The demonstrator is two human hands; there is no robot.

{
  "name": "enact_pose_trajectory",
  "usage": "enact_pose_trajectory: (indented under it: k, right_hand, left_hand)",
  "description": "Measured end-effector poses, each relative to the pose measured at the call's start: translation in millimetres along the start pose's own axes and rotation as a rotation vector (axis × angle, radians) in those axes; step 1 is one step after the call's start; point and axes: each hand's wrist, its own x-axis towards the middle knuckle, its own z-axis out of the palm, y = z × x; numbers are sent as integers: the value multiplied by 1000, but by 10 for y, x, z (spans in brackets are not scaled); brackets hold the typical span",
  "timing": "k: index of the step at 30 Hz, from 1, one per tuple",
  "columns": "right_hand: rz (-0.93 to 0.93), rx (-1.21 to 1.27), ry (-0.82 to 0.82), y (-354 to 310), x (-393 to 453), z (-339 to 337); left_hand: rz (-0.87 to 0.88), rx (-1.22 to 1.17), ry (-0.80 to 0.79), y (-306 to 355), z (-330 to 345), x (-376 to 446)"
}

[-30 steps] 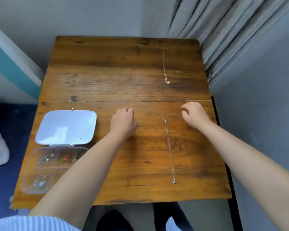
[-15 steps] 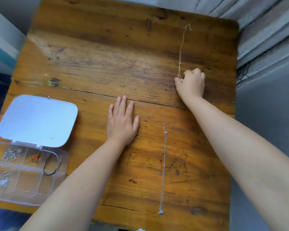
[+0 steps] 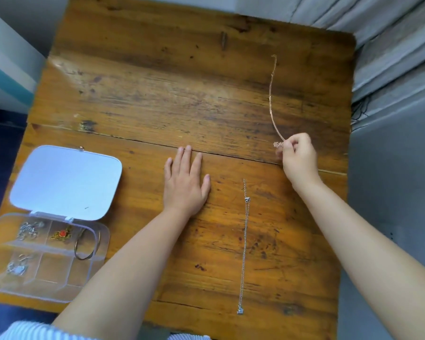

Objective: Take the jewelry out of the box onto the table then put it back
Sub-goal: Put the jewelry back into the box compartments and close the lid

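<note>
A clear plastic jewelry box [image 3: 0,282] lies open at the table's left front, its white lid [image 3: 65,182] flat behind it. Its compartments hold silver pieces, a red-and-gold piece [image 3: 62,233] and a thin bangle [image 3: 87,244]. My right hand [image 3: 298,159] pinches the pendant end of a rose-gold necklace [image 3: 271,94], whose chain curves away toward the far edge. A silver necklace [image 3: 244,244] lies straight on the wood between my forearms. My left hand [image 3: 185,184] rests flat, palm down, with fingers spread and nothing in it.
The wooden table [image 3: 169,94] has a seam running across its middle. Grey curtains [image 3: 390,45] hang close along the right and far-right edges. A white and teal wall [image 3: 5,69] is at the left.
My right hand reached forward to the rose-gold necklace, took its pendant end and drew it nearer, bending the chain. My left hand went from fisted to flat. The view tilted downward.
</note>
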Motion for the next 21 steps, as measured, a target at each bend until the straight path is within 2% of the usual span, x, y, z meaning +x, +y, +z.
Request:
enact_pose_trajectory:
  k: [6, 9, 11, 13, 16, 18, 21]
  right_hand:
    - [417, 290, -84, 141, -408, -304]
    - [668, 339, -224, 141, -652, -497]
    - [708, 331, -280, 122, -806, -587]
    - [643, 263, -224, 66, -944, -635]
    - [404, 117, -47, -80, -1127, -693]
    - [235, 159, 14, -200, -1298, -701]
    - [85, 371, -25, -417, -1645, -640]
  left_hand:
    - [-10, 11, -15, 9, -13, -13]
    - [-17, 6, -72, 37, -81, -99]
    - [-21, 11, -125, 66, -149, -257]
    - [-30, -3, -171, 88, -225, -491]
    - [-56, -62, -186, 37, -349, -918]
    - [-95, -107, -167, -66, -453, -1217]
    - [-170, -180, -122, -287, -659, -1634]
